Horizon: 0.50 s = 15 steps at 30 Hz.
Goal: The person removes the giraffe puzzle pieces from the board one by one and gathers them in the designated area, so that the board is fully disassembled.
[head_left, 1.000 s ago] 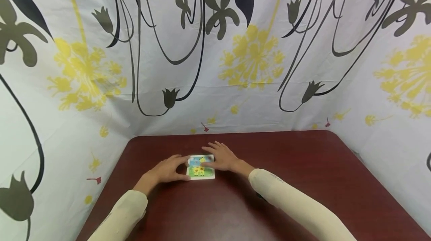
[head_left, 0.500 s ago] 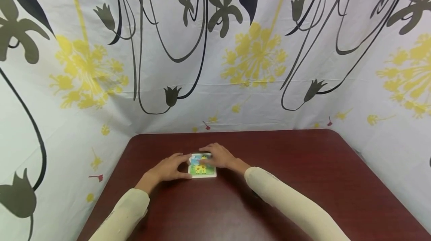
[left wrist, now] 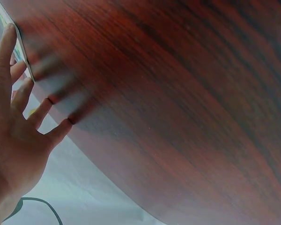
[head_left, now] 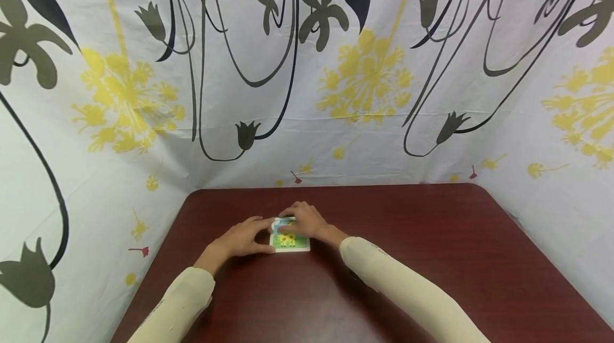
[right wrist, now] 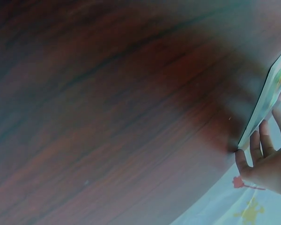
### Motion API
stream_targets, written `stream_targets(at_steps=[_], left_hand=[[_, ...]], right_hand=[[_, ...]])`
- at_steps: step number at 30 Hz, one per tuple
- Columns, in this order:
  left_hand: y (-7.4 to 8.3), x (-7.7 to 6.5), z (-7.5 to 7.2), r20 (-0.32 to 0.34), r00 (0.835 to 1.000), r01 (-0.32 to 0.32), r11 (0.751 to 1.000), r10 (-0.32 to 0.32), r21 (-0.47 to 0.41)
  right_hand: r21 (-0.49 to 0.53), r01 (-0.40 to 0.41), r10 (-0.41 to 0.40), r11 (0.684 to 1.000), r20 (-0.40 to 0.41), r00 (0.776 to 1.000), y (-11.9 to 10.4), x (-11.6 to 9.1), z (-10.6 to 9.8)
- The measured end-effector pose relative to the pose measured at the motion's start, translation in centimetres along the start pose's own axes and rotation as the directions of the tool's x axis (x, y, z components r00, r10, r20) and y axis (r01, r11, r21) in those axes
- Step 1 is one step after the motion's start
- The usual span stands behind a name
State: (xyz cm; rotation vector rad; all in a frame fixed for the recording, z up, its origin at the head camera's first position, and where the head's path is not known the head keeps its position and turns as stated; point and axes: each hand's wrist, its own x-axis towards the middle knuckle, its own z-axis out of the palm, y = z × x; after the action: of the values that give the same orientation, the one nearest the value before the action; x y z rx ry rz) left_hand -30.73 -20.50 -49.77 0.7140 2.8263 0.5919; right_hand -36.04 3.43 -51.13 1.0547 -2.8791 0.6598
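Note:
A small flat picture board [head_left: 296,244] with a white border, blue sky and a yellow giraffe on green lies on the table. My left hand [head_left: 245,237] is at its left side, thumb by the near corner and forefinger by the far one. In the left wrist view the other fingers [left wrist: 40,112] spread out, tips on the wood. Over the board's upper right part reaches my right hand [head_left: 308,220], thumb across the picture and fingers at the far edge. It hides part of the giraffe; whether anything lies beneath its fingertips is unclear. The right wrist view shows the board's edge [right wrist: 260,110] beside those fingers.
The dark red wooden table [head_left: 408,258] has rounded far corners. A white cloth [head_left: 307,146] printed with flowers and stems hangs behind it and along both sides.
My right hand has moved left across the board, its fingers drawn closer together. My left hand stays at the board's left side. The whole head view has shifted slightly.

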Motion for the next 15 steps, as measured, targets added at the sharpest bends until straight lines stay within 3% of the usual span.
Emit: stream_targets(at_steps=[6, 15], left_hand=[[-0.06, 0.02, 0.02, 0.0, 1.0, -0.001, 1.0, 0.001, -0.006], [-0.14, 0.01, 0.04, -0.002, 1.0, -0.007, 1.0, 0.007, -0.011]], right_hand=[[-0.021, -0.014, 0.014, 1.0, -0.011, 1.0, -0.34, 0.35, 0.4], [0.033, -0.026, 0.027, 0.999, -0.022, 0.999, -0.62, 0.5, 0.26]])
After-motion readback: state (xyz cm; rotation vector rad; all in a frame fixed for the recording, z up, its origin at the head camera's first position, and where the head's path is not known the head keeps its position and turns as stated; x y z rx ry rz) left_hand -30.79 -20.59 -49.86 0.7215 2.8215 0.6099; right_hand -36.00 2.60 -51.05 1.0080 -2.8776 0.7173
